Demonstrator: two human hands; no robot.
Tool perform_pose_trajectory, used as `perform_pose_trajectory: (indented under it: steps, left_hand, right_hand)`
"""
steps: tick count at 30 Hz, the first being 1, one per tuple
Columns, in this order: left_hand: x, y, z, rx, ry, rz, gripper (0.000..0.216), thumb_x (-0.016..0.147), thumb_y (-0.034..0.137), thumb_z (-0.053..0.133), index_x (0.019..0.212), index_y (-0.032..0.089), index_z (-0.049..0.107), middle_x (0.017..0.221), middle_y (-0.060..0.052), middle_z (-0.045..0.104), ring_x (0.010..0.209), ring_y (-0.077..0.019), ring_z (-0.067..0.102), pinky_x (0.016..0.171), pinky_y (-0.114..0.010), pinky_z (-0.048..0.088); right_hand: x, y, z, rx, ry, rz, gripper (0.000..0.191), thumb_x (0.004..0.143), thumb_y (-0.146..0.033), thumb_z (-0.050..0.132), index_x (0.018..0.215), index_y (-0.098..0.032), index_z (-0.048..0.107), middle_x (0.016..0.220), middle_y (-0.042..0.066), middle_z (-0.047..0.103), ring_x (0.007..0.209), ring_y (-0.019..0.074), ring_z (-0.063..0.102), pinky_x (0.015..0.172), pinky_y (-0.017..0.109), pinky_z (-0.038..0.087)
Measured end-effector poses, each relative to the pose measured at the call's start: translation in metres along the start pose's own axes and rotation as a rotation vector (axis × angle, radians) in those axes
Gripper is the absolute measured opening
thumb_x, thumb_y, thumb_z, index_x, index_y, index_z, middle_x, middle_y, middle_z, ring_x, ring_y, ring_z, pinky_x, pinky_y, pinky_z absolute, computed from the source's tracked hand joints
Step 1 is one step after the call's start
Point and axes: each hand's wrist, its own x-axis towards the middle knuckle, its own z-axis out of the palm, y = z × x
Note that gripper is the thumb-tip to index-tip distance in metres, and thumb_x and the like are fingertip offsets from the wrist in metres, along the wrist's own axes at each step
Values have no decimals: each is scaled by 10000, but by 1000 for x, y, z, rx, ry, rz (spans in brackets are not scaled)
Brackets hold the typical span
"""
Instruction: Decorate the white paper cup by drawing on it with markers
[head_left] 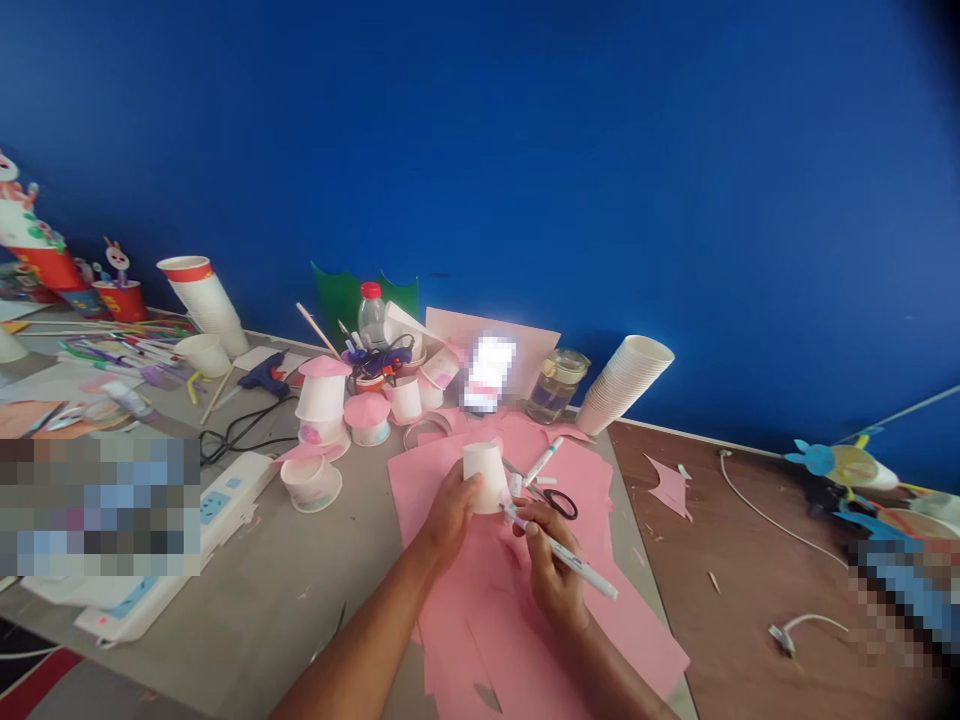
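Observation:
My left hand (450,510) grips a white paper cup (486,476), held upside down over sheets of pink paper (495,590). My right hand (551,565) holds a white marker pen (577,567) with its tip against the cup's side. Black-handled scissors (559,502) and a second white marker (544,461) lie on the pink paper just beyond my right hand.
Decorated paper cups with pink tops (322,398) stand at the back left near a blue glue gun (264,374), a water bottle (371,316) and a white power strip (225,500). A leaning stack of white cups (622,382) and a glass jar (555,385) stand by the blue wall.

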Motion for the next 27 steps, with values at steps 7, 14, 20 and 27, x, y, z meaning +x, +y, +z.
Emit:
perform_pose_trajectory:
  steps: [7, 14, 20, 27]
  left_hand:
    - [1, -2, -3, 2, 4, 2, 250, 806, 367, 651, 943, 159, 639, 811, -22, 633, 724, -149, 570, 665, -264, 448]
    - [-1, 2, 2, -11, -34, 3, 227, 820, 359, 639, 926, 158, 653, 795, -29, 651, 681, -144, 579, 653, -265, 449]
    - [-1, 1, 2, -10, -38, 23, 229, 823, 350, 634, 944, 156, 652, 781, -29, 653, 669, -150, 597, 632, -263, 454]
    - [0, 0, 0, -15, -36, 10, 247, 820, 361, 640, 954, 153, 642, 791, -32, 649, 701, -156, 599, 643, -260, 459]
  right_hand:
    - [-1, 1, 0, 75, 29, 35, 210, 970, -323, 472, 934, -232, 658, 859, 47, 686, 718, 177, 622, 741, 364, 527]
    - [1, -1, 3, 90, 47, 49, 192, 971, -309, 480, 955, -233, 655, 865, 38, 676, 662, 145, 579, 661, 306, 515]
    - [-1, 3, 1, 57, 23, 40, 191, 966, -311, 484, 948, -237, 659, 911, 46, 695, 654, 151, 586, 688, 332, 518]
    - [-2, 1, 1, 91, 35, 64, 197, 966, -325, 484, 934, -231, 655, 909, 49, 689, 661, 153, 586, 682, 332, 509]
